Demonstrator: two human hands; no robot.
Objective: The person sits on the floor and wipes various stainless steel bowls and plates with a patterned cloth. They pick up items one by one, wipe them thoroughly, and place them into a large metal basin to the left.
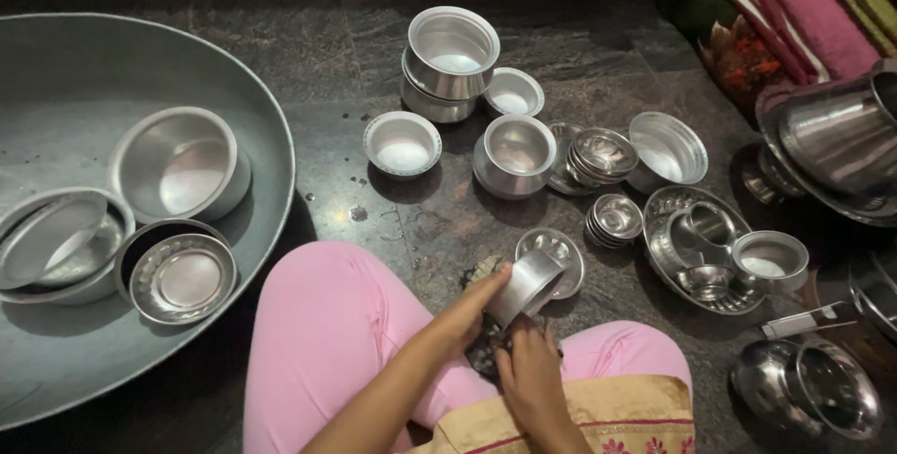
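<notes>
Low over the lap, left hand (472, 309) grips a small steel cup (525, 286); right hand (531, 375) closed on a dark scrubber (486, 353)

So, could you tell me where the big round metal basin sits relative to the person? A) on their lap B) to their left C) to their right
B: the big basin fills the picture's left side, beside the pink-clad knee, holding several bowls.

Left hand (470, 309) grips a small steel tumbler (525, 286); right hand (530, 375) touches it from below.
</notes>
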